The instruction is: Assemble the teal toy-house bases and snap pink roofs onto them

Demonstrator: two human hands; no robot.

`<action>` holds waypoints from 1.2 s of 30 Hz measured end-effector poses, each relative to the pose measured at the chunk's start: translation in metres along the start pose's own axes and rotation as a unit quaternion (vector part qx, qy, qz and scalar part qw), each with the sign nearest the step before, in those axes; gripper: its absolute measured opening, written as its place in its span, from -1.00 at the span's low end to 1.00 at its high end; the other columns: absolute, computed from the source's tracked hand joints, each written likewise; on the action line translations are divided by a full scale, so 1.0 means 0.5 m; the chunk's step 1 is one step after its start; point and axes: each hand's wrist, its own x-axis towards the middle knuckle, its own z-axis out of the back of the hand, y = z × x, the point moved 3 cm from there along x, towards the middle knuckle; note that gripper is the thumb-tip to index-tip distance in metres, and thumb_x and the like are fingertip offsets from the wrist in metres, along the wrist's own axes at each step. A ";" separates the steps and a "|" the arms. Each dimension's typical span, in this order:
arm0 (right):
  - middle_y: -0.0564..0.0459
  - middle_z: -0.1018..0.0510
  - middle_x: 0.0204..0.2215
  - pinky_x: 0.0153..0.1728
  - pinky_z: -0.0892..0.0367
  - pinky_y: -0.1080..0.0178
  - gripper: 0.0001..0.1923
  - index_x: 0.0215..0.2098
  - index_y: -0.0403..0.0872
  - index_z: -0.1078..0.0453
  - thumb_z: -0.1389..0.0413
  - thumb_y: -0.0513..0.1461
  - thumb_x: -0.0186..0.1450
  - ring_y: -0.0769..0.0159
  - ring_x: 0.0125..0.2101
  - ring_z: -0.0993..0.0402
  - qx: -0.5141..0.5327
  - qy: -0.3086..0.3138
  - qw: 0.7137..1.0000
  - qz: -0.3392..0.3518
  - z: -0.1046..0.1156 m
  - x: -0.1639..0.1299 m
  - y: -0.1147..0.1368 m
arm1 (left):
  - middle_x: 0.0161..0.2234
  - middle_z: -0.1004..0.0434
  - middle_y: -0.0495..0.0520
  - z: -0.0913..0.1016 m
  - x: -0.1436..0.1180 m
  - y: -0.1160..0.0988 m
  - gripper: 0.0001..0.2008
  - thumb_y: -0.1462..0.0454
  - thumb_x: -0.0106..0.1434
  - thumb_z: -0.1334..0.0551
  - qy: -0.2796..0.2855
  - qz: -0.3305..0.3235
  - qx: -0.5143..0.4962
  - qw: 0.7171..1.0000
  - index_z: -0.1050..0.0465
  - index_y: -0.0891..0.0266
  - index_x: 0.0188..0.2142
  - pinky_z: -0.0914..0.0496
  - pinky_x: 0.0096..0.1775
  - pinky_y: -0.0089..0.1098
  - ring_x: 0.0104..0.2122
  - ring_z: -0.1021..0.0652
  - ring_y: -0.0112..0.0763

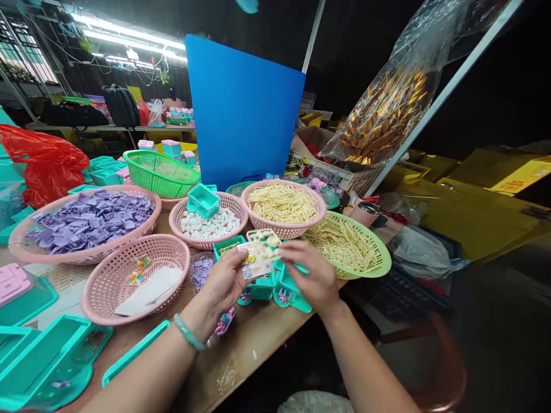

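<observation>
My left hand is closed on a small printed packet with a yellow spot on it, held above the table. A cream plastic frame of small parts overlaps the packet's upper edge. At that frame's right side, the fingers of my right hand are pinched on it, slightly blurred. Below both hands stand turquoise plastic boxes, partly covered by the hands. To the left of them is a small clear tub of purple pieces.
Around the hands stand a pink basket of purple parts, one of white pieces, one of cream sticks, and a green basket of cream sticks. A pink basket holds paper. A blue panel rises behind.
</observation>
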 end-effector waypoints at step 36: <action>-0.06 -0.55 -0.13 0.14 -0.34 -0.01 -0.72 -0.15 -0.01 -0.64 -0.24 -0.12 0.19 0.04 -0.02 -0.49 -0.192 -0.018 0.947 -0.255 0.276 -0.094 -0.404 | -0.19 -0.69 0.29 -0.116 0.038 0.181 -0.71 0.40 0.41 -0.12 0.077 0.140 0.037 0.986 -0.40 0.38 0.09 -0.62 -0.11 -0.11 -0.25 -0.72 -0.17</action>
